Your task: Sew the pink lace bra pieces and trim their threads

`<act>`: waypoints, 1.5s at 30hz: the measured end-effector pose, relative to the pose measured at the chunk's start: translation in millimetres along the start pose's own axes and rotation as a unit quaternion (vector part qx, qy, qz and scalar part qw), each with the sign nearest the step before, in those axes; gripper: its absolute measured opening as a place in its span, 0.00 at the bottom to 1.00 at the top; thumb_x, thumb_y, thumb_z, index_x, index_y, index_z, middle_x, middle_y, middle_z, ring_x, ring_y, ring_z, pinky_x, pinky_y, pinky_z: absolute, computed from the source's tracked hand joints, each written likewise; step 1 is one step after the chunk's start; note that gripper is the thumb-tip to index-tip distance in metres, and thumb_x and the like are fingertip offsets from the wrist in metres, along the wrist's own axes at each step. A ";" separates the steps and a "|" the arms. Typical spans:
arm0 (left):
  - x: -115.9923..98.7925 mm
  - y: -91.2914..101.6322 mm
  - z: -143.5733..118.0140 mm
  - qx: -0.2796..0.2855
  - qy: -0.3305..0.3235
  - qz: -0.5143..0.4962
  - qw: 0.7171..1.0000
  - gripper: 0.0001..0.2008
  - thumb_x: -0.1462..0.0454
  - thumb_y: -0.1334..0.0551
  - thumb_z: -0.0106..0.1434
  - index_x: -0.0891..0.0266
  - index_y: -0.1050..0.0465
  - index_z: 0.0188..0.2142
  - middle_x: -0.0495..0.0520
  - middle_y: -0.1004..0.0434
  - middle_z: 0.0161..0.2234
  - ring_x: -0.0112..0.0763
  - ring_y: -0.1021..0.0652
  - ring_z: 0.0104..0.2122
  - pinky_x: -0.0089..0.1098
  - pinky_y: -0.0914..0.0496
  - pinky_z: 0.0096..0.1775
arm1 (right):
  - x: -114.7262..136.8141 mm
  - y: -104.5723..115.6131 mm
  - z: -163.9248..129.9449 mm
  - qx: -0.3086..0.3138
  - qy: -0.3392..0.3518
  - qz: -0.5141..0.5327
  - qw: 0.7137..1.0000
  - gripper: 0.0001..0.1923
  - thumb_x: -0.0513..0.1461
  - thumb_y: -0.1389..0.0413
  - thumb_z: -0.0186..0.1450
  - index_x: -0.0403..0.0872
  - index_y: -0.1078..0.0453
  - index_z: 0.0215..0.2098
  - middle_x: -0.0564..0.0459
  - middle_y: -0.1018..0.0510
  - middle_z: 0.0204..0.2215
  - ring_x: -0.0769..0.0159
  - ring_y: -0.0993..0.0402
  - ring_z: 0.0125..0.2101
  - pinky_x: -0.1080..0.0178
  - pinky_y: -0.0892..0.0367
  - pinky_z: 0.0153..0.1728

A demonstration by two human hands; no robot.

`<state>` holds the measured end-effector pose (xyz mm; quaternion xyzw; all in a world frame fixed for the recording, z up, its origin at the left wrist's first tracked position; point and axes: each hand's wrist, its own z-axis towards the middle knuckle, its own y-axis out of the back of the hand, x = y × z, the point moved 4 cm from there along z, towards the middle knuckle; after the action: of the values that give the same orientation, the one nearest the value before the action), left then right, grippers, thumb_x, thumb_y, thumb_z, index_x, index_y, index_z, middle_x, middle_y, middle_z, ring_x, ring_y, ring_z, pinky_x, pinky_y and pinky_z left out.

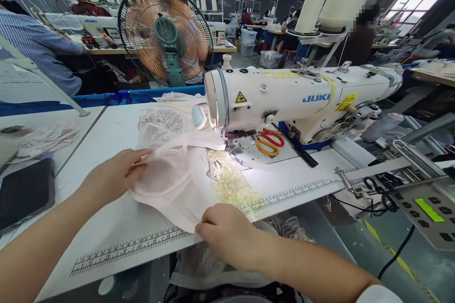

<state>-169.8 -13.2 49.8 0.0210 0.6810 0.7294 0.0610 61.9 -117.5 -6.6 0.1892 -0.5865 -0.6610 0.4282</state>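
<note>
Head view — left hand (113, 177) fingers pinch the pink fabric (174, 189); right hand (223, 229) fingers curled on its hem, seemingly gripping.

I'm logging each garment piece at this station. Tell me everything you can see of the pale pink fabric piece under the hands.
The pale pink fabric piece looks thin, soft and slightly sheer, with a rounded cup shape and lace at its upper part. It lies flat on the white table, running toward the sewing machine needle. The left hand presses its left edge; the right hand pinches its near edge.

Head-worn view, forward-down, close over table (117, 241)
</note>
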 end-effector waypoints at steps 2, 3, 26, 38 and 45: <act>1.7 9.9 -9.1 -0.009 0.034 -0.089 0.995 0.25 0.54 0.53 0.59 0.55 0.30 0.51 0.51 0.24 0.42 0.33 0.25 0.34 0.28 0.32 0.32 | -8.7 23.4 -11.0 -0.093 -0.010 0.060 0.994 0.08 0.32 0.52 0.62 0.44 0.31 0.33 0.49 0.28 0.28 0.64 0.33 0.26 0.66 0.37 0.24; 0.9 15.6 -13.2 0.000 0.057 -0.134 0.989 0.25 0.52 0.52 0.58 0.54 0.30 0.51 0.50 0.24 0.41 0.33 0.25 0.33 0.28 0.32 0.31 | -12.6 37.8 -18.1 -0.149 -0.012 0.098 0.984 0.10 0.31 0.55 0.64 0.43 0.32 0.36 0.48 0.27 0.29 0.65 0.32 0.27 0.66 0.36 0.25; -119.2 -27.8 -74.7 -0.082 -0.319 -0.280 0.902 0.13 0.66 0.51 0.64 0.58 0.29 0.39 0.55 0.21 0.38 0.36 0.23 0.45 0.46 0.38 0.58 | 17.8 171.2 -99.6 -0.058 -0.058 0.330 0.941 0.08 0.38 0.51 0.71 0.56 0.32 0.44 0.51 0.23 0.30 0.64 0.24 0.34 0.64 0.30 0.35; -54.4 49.8 -14.7 0.169 -0.078 -0.373 0.909 0.15 0.54 0.44 0.52 0.57 0.22 0.28 0.50 0.27 0.25 0.31 0.28 0.24 0.30 0.34 0.26 | -93.6 78.2 -34.7 -0.105 -0.364 0.478 0.793 0.10 0.44 0.46 0.62 0.45 0.36 0.30 0.56 0.31 0.21 0.71 0.35 0.19 0.69 0.38 0.21; -28.0 58.1 7.2 0.087 -0.154 -0.071 0.982 0.35 0.48 0.45 0.57 0.48 0.47 0.64 0.51 0.32 0.56 0.39 0.24 0.44 0.30 0.30 0.37 | -86.1 48.4 -9.5 -0.091 -0.341 0.393 0.849 0.06 0.29 0.49 0.58 0.44 0.34 0.26 0.56 0.32 0.24 0.69 0.36 0.28 0.68 0.40 0.30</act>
<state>-144.7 -13.2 109.7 0.0899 0.7239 0.6495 0.2146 134.1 -52.8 14.8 -0.3340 -0.6586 -0.5107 0.4403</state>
